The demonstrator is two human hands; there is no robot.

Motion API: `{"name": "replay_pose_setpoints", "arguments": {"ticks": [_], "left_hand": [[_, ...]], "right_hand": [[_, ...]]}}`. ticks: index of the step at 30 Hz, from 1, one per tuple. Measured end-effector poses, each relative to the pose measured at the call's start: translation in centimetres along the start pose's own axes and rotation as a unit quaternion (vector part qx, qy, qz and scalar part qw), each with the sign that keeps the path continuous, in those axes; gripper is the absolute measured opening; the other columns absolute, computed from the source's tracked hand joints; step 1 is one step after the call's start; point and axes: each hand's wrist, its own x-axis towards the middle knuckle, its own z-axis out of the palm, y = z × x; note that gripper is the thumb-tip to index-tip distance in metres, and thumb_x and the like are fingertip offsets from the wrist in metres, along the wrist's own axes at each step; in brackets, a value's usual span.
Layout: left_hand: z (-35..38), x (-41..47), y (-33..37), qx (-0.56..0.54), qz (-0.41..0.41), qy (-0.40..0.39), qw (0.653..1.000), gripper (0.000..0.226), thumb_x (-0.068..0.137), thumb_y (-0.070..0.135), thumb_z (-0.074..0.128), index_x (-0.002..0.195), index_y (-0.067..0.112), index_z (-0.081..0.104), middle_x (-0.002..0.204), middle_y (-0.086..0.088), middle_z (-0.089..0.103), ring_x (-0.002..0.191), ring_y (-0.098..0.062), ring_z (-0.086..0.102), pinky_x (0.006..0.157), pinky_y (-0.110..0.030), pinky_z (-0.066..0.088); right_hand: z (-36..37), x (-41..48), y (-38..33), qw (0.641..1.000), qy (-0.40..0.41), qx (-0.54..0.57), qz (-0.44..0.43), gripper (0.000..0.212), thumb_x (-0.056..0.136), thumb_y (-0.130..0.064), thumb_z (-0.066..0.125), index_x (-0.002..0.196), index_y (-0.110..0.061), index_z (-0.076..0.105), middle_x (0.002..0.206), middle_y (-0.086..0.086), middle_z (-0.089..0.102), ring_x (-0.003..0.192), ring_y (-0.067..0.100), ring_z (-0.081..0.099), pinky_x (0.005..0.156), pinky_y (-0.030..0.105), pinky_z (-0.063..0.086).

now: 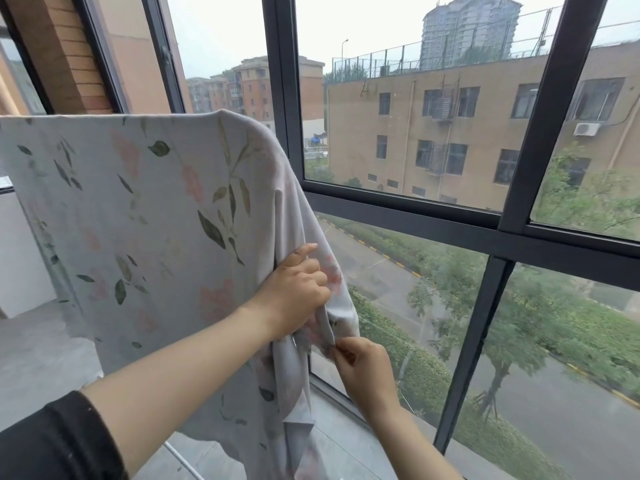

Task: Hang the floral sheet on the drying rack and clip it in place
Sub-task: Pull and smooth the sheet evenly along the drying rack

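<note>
Nearest the camera, a black sleeve (59, 441) is covering the left upper arm, and the left hand (294, 289) is gripping a bunched fold of the floral sheet (138, 209) near its right edge. Just below, the right hand (363, 368) is pinching the sheet's hem between thumb and fingers. That sheet is hanging draped beside the window frame (408, 220), its support hidden under the cloth.

left arm: black sleeve (52, 441) pushed above elbow | right arm: bare, no sleeve
</note>
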Motion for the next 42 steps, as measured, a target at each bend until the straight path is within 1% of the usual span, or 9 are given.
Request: {"name": "replay_pose_setpoints", "arguments": {"ticks": [4, 8, 14, 17, 22, 31, 34, 37, 42], "left_hand": [[0.0, -0.6, 0.7, -0.001, 0.003, 0.064, 0.998, 0.032, 0.072, -0.003, 0.038, 0.057, 0.016, 0.059, 0.056, 0.002, 0.047, 0.065, -0.022, 0.057, 0.110, -0.044, 0.030], [-0.1, -0.6, 0.7, -0.020, 0.029, 0.085, 0.996, 0.031, 0.071, -0.005, 0.043, 0.057, 0.017, 0.061, 0.059, 0.002, 0.050, 0.068, -0.022, 0.057, 0.106, -0.041, 0.035], [0.1, 0.8, 1.0, -0.030, 0.079, 0.020, 0.996, 0.020, 0.065, 0.004, 0.054, 0.054, 0.019, 0.061, 0.062, 0.003, 0.053, 0.068, -0.023, 0.055, 0.091, -0.036, 0.043], [0.3, 1.3, 1.6, -0.033, 0.074, -0.035, 0.996, 0.019, 0.060, 0.010, 0.046, 0.050, 0.019, 0.059, 0.061, 0.004, 0.052, 0.067, -0.022, 0.055, 0.087, -0.033, 0.041], [0.5, 1.2, 2.9, -0.036, 0.056, -0.075, 0.995, 0.023, 0.056, 0.010, 0.038, 0.043, 0.017, 0.055, 0.054, 0.005, 0.049, 0.059, -0.020, 0.051, 0.080, -0.030, 0.034], [0.1, -0.4, 3.0, -0.040, 0.038, -0.065, 0.996, 0.021, 0.060, 0.003, 0.052, 0.049, 0.020, 0.058, 0.058, 0.004, 0.050, 0.065, -0.021, 0.056, 0.095, -0.038, 0.042], [-0.4, -0.7, 3.4, -0.045, -0.011, -0.029, 0.999, 0.025, 0.069, 0.000, 0.053, 0.057, 0.020, 0.063, 0.064, 0.002, 0.053, 0.072, -0.021, 0.057, 0.099, -0.041, 0.044], [-1.4, -2.3, 5.6, -0.110, -0.099, 0.057, 0.987, 0.023, 0.080, -0.002, 0.055, 0.072, 0.016, 0.068, 0.075, 0.000, 0.062, 0.079, -0.022, 0.059, 0.083, -0.033, 0.051], [-2.3, -7.2, 11.2, -0.182, -0.352, 0.030, 0.918, 0.005, 0.082, 0.021, 0.064, 0.083, 0.017, 0.063, 0.087, 0.005, 0.058, 0.082, -0.021, 0.056, 0.073, -0.033, 0.048]], "right_hand": [[0.9, -0.3, 0.5, 0.999, 0.032, -0.024, -0.017, 0.032, 0.078, -0.016, 0.074, 0.054, -0.016, 0.053, 0.050, -0.009, 0.036, 0.051, 0.012, 0.031, 0.048, 0.028, 0.026], [1.8, -0.3, 1.2, 0.998, 0.047, -0.032, -0.021, 0.035, 0.074, -0.013, 0.077, 0.051, -0.013, 0.051, 0.049, -0.002, 0.042, 0.050, 0.011, 0.028, 0.048, 0.023, 0.022], [2.4, -0.7, 2.1, 0.998, 0.045, -0.031, -0.012, 0.037, 0.074, -0.010, 0.076, 0.050, -0.013, 0.048, 0.049, -0.003, 0.038, 0.050, 0.010, 0.025, 0.048, 0.024, 0.020], [2.9, -1.1, 2.5, 0.999, 0.024, -0.024, 0.003, 0.041, 0.073, -0.007, 0.074, 0.050, -0.014, 0.042, 0.052, -0.008, 0.030, 0.051, 0.011, 0.026, 0.049, 0.023, 0.018], [3.4, -1.7, 3.3, 1.000, 0.007, -0.015, 0.014, 0.038, 0.074, -0.006, 0.072, 0.051, -0.014, 0.043, 0.051, -0.001, 0.040, 0.051, 0.011, 0.028, 0.049, 0.026, 0.021], [1.3, -2.2, 3.3, 1.000, -0.028, 0.006, 0.005, 0.015, 0.082, -0.026, 0.067, 0.068, -0.020, 0.066, 0.062, -0.002, 0.061, 0.059, 0.017, 0.055, 0.053, 0.031, 0.041], [-0.1, -1.9, 3.3, 0.997, -0.067, 0.014, -0.019, 0.030, 0.087, -0.042, 0.056, 0.073, -0.018, 0.067, 0.066, -0.005, 0.061, 0.063, 0.013, 0.054, 0.059, 0.034, 0.045], [-2.3, -1.0, 4.4, 0.996, -0.063, 0.011, -0.054, 0.026, 0.092, -0.033, 0.059, 0.071, -0.019, 0.065, 0.062, -0.008, 0.054, 0.059, 0.008, 0.047, 0.055, 0.028, 0.039], [-4.7, 0.7, 6.3, 0.993, -0.086, -0.004, -0.078, 0.006, 0.086, -0.023, 0.069, 0.086, -0.019, 0.064, 0.077, -0.010, 0.060, 0.070, 0.007, 0.054, 0.063, 0.026, 0.046]]}}
